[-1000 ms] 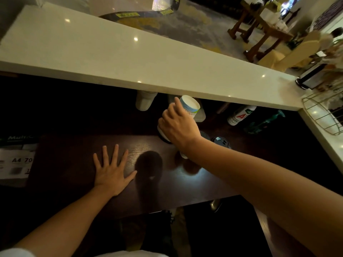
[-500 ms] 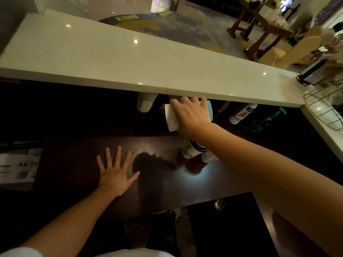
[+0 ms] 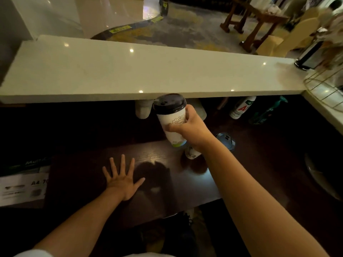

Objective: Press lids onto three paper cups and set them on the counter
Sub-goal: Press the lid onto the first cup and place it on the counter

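Observation:
My right hand [image 3: 191,127] grips a white paper cup [image 3: 171,121] with a black lid, held upright in the air just below the front edge of the pale counter [image 3: 130,71]. Under my wrist another paper cup [image 3: 192,153] stands on the dark wooden desk [image 3: 83,173], mostly hidden by my arm. A third white cup [image 3: 143,108] sits in the shadow under the counter. My left hand [image 3: 121,179] lies flat on the desk, fingers spread, holding nothing.
A spray can [image 3: 241,107] and a dark green bottle [image 3: 267,112] lie under the counter at right. A round metal disc [image 3: 227,140] sits beside my wrist. A wire basket [image 3: 326,88] stands on the counter's right end, and a paper ream [image 3: 22,188] lies at far left.
My right hand lifted the lidded cup off the desk, turned it upright and raised it towards the counter edge. My left hand stayed flat on the desk.

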`<state>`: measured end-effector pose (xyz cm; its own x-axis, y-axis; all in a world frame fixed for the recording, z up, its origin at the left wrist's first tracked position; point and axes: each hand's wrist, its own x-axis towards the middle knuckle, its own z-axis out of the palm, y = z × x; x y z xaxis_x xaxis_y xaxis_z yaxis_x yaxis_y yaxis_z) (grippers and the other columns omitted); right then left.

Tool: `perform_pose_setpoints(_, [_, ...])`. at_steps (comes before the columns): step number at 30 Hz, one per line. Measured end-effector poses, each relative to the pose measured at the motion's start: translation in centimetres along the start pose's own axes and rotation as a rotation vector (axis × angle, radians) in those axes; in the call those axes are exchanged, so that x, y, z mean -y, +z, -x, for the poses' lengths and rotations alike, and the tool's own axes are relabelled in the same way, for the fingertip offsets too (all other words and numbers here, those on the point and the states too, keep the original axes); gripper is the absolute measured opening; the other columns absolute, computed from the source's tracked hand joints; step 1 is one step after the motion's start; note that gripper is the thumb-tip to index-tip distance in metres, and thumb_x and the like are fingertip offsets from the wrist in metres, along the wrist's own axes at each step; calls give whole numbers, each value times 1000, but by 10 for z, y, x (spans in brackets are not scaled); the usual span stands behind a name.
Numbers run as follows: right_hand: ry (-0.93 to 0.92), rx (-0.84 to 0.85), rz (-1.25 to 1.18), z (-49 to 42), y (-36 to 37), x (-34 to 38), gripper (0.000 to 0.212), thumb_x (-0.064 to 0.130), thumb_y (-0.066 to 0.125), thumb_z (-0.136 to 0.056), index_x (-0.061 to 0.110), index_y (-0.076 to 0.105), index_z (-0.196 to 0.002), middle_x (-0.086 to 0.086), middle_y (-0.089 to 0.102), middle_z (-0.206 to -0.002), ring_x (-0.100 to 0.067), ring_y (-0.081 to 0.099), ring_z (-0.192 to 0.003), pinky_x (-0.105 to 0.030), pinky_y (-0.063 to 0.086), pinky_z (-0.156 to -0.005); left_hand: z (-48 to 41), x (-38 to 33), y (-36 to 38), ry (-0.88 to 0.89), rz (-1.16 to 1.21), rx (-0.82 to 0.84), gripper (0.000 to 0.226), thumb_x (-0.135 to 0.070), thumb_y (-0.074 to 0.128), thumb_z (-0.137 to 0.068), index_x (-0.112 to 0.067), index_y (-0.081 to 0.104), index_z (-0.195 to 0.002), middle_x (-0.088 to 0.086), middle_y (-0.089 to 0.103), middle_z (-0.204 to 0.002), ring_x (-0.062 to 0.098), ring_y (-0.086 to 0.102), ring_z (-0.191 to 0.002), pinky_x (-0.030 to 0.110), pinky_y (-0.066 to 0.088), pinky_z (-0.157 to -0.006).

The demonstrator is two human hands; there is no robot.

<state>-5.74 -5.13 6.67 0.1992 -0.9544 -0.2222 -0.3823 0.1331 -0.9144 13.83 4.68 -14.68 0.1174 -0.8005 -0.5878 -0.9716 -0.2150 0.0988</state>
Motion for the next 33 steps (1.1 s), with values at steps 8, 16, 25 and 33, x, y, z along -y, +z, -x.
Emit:
perform_pose_setpoints(8, [64,77,-439,3,5,-32,61,-3,84,-74,15,61,-128,-16,72,-120,-30,72,-108,-46,60,-91,-4,-1,-1,-8,-36,38,90,-81,10,-82,-30,-33,-143,7,-51,-141,48,-41,-133,67,-16,-111])
perform_pose_setpoints(16, [88,199,-600,3,-2,-44,57,-11,75,-80,3,58,-132,-23,67,-128,-36,68,-116,-39,59,-90,8,-3,-43,48,373,43,87,-52,61,-88,-25,12,-155,11,-1,-165,38,5,-149,49,15,-118])
perform_pose_setpoints(25, [42,357,-598,-5,-26,-20,41,-7,68,-86,10,61,-122,-12,76,-114,-27,72,-109,-40,61,-87,53,-30,-198,622,1348,277,62,2,67,-80,-15,50,-138,12,60,-134,26,59,-123,45,47,-102])
perform_pose_setpoints(33, [-120,333,-478,-34,-51,18,49,-1,68,-90,6,56,-137,-19,70,-126,-32,69,-116,-43,59,-93,54,-52,-242,643,1364,34,74,13,64,-81,-18,41,-145,9,56,-139,25,60,-123,50,51,-98])
